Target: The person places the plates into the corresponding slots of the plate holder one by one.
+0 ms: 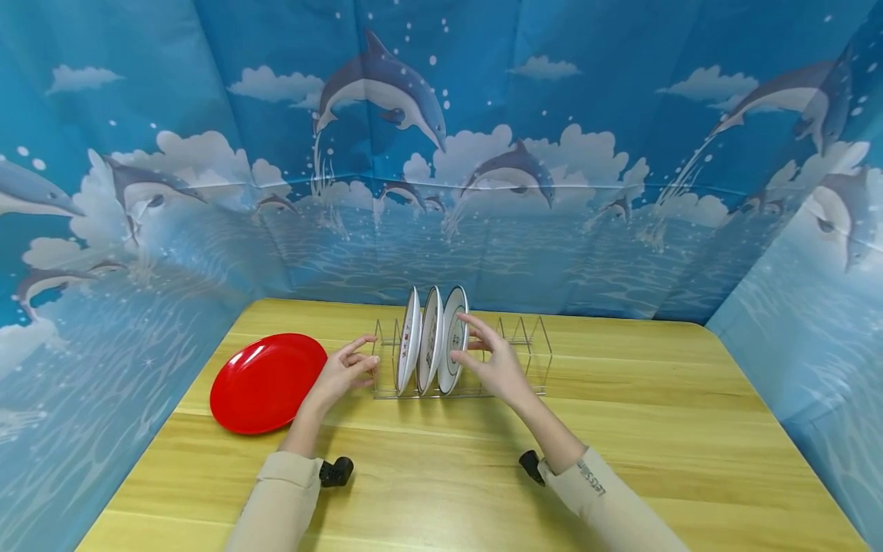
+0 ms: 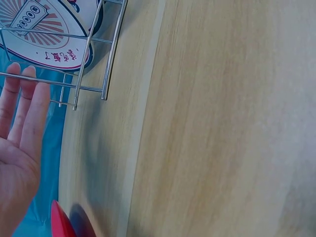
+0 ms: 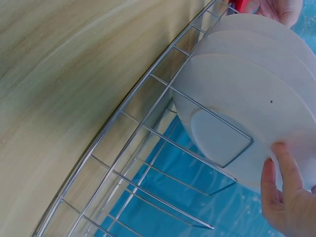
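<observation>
Three white plates with printed faces stand on edge in the left half of a wire dish rack (image 1: 513, 392). The rightmost plate (image 1: 451, 372) shows its plain underside in the right wrist view, where the fingertips of my right hand (image 1: 500, 368) touch it. On that side the thumb and index finger lie against the plate without wrapping its rim. My left hand (image 1: 341, 376) is at the rack's left end, fingers extended and fingertips right at the end wire. Beside them, in the left wrist view, is the leftmost plate's printed face (image 2: 47, 42).
A red oval plate (image 1: 265, 383) lies on the wooden table (image 1: 441, 475) left of the rack, behind the left wrist. Wire dividers (image 1: 524, 333) rise along the rack's right half. A blue dolphin-print curtain (image 1: 441, 238) hangs behind and beside the table.
</observation>
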A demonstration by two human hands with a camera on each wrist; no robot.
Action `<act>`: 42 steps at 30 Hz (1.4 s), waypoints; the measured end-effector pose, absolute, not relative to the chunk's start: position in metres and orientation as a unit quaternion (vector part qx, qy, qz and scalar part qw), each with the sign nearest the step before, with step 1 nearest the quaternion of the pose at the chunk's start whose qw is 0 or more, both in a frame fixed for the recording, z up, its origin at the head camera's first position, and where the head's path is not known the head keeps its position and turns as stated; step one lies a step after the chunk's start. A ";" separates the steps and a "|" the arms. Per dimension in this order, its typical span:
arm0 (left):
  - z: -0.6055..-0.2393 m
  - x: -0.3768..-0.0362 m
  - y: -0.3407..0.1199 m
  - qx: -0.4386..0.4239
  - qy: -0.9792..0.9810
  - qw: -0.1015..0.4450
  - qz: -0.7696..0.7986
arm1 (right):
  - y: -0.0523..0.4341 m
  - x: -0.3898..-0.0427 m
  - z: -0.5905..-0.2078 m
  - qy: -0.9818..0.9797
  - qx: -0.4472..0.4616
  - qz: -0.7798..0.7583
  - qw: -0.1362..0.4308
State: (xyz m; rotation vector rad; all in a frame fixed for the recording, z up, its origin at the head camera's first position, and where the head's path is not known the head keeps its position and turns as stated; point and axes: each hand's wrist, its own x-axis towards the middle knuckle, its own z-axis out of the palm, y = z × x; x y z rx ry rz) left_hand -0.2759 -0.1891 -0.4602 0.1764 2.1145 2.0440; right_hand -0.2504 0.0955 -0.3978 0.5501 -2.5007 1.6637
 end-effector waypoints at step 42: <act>-0.485 -0.164 -0.378 -0.172 0.634 -0.160 0.737 | -0.034 -0.209 -0.461 -0.696 0.173 0.655 -0.237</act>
